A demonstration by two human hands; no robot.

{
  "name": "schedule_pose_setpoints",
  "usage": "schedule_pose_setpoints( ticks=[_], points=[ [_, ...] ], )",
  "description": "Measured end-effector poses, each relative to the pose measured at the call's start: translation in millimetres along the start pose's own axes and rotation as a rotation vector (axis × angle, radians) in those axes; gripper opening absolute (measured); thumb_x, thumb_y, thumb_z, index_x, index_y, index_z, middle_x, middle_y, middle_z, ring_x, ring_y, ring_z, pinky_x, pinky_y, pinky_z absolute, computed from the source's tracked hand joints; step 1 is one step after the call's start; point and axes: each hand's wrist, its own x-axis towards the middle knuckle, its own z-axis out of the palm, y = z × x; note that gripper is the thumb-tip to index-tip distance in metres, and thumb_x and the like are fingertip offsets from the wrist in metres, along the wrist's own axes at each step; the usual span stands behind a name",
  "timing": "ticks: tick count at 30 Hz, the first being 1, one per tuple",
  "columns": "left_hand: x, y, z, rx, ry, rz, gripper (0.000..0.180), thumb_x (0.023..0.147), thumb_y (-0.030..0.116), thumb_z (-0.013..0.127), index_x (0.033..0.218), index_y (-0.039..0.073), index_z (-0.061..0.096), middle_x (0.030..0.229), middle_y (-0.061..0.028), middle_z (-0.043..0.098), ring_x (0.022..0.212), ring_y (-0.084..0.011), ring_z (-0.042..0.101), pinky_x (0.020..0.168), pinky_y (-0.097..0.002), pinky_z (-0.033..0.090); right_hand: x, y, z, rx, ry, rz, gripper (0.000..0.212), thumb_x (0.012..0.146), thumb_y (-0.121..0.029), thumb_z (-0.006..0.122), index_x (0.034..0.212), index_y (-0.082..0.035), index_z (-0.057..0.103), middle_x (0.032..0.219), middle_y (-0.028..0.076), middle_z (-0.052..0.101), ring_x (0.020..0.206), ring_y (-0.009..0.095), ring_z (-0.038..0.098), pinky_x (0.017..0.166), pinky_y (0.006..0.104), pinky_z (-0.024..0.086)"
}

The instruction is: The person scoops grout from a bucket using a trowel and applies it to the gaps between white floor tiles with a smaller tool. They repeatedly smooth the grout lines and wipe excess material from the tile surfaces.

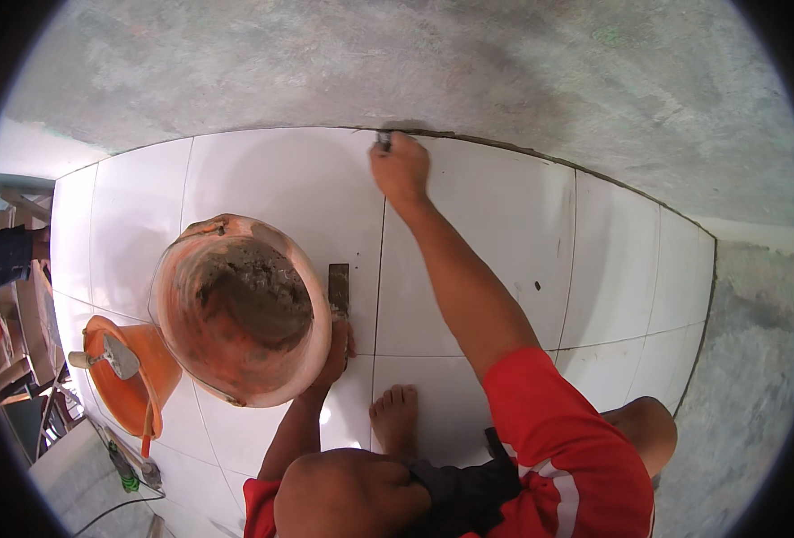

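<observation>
**Cramped on the left, roomier on the right**

From my end, the right grip (pixel 403 170) is closed around a small dark tool (pixel 383 141), right at the seam (pixel 496 143) where the tile floor (pixel 496 206) meets the grey wall (pixel 370 63). The big bucket (pixel 171 323) partly hides the left grip (pixel 336 354); I can't tell whether that one holds the dark blade (pixel 339 280) just beyond its fingers.

I judge the tool light and stiff, best pinched near its working end. The blade looks thin and rigid; I'd take its near end. With grey mortar (pixel 262 287) inside, the bucket is probably heavy, its rim slick: two-handed work.

The wall limits forward reach, the bucket crowds the left, and a foot (pixel 395 420) stands between the arms. Right of the forearm (pixel 469 278), tile runs toward the side wall (pixel 756 350).
</observation>
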Motion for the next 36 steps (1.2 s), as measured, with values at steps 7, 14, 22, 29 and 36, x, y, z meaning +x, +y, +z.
schedule_pose_setpoints(
  ticks=[7,14,22,29,36],
  points=[
    [1.0,-2.2,-1.0,0.105,-0.019,0.104,0.025,0.104,0.013,0.04,0.126,0.002,0.048,0.063,-0.0021,0.054,0.053,-0.0097,0.05,0.05,-0.026,0.042,20.4,82.9,-60.4,-0.072,0.199,0.192,0.022,0.08,-0.019,0.066,0.076,0.001,0.063,0.075,0.022,0.066,0.073,0.04,0.065,0.07,0.0516,0.051],
    [-0.5,-12.1,8.5,0.04,0.012,0.071,0.032,0.104,0.011,0.042,0.134,0.0,0.045,0.065,-0.003,0.054,0.054,-0.0095,0.05,0.049,-0.0262,0.042,6.6,-16.1,44.8,-0.028,0.093,-0.079,0.02,0.08,-0.021,0.065,0.078,-0.001,0.062,0.085,0.023,0.067,0.082,0.042,0.064,0.073,0.0536,0.05],
    [-18.0,-33.1,8.6,0.637,0.155,0.556,0.047,0.1,0.014,0.056,0.143,-0.001,0.045,0.093,-0.0176,0.066,0.079,-0.0267,0.066,0.077,-0.0365,0.055,-53.5,0.5,-22.5,0.682,-0.243,0.187,0.015,0.089,-0.02,0.068,0.084,-0.006,0.065,0.07,-0.003,0.057,0.062,0.008,0.05,0.054,0.0288,0.041],
    [-74.0,125.3,-13.6,0.002,-0.464,0.116,0.043,0.1,0.014,0.056,0.141,0.004,0.048,0.1,-0.0116,0.067,0.082,-0.0192,0.065,0.075,-0.0333,0.052,-95.9,10.2,-151.2,0.964,-0.2,0.391,0.011,0.092,-0.01,0.065,0.098,-0.001,0.065,0.086,0.003,0.063,0.073,0.01,0.055,0.066,0.0274,0.047],
    [-90.4,178.0,-108.7,0.069,0.128,-0.26,0.039,0.099,0.015,0.051,0.136,0.001,0.051,0.072,-0.0054,0.058,0.056,-0.0102,0.058,0.041,-0.0253,0.047,-125.5,-32.2,-176.3,1.174,-0.301,0.302,0.016,0.094,-0.005,0.06,0.109,0.002,0.062,0.097,0.007,0.068,0.081,0.013,0.061,0.07,0.0305,0.05]
  ],
)
